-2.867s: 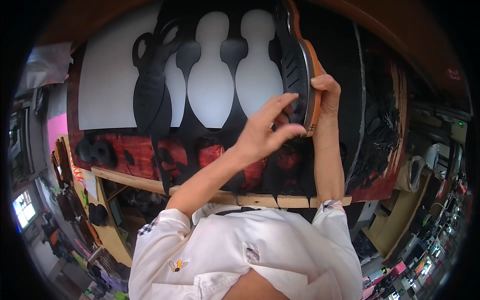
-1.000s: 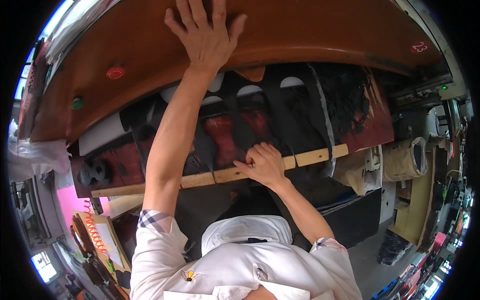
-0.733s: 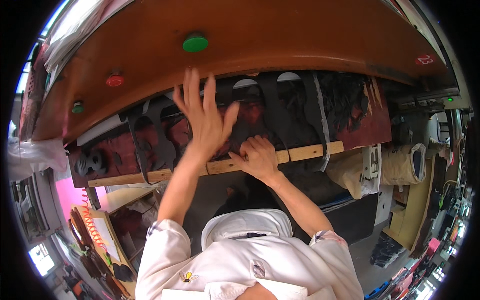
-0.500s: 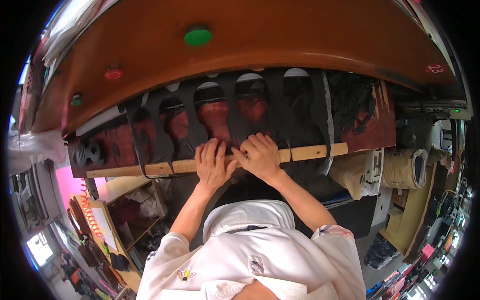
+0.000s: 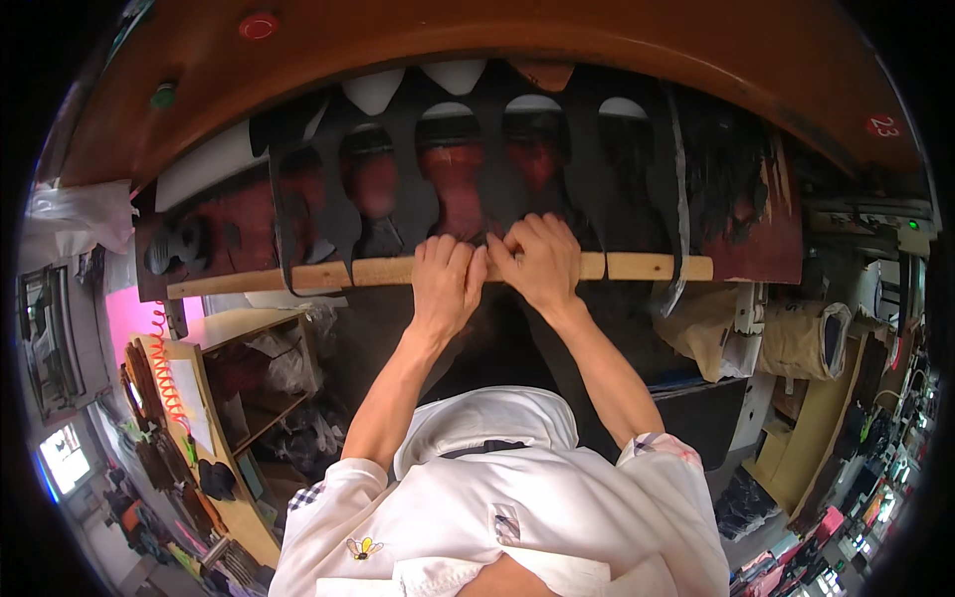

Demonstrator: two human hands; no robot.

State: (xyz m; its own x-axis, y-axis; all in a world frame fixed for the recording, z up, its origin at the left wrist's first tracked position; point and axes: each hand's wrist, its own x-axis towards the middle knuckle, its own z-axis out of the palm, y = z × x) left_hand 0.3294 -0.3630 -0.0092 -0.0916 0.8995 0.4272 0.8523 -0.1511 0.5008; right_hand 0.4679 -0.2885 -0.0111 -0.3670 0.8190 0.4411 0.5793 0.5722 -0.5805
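Bending over the wooden strip (image 5: 647, 267), the left hand (image 5: 446, 284) and right hand (image 5: 542, 261) had curled fingers, grip impossible to tell. Just beyond them lay the black cut-out sheet (image 5: 585, 189), narrow enough to tear if pulled unevenly; farther off, the brown machine head (image 5: 477, 25) could have pinched straying fingers.

Left hand (image 5: 448, 287) dropped from brown panel (image 5: 637, 45) to wooden strip (image 5: 647, 266); right hand (image 5: 543, 261) has released the orange-edged form (image 5: 542, 76).
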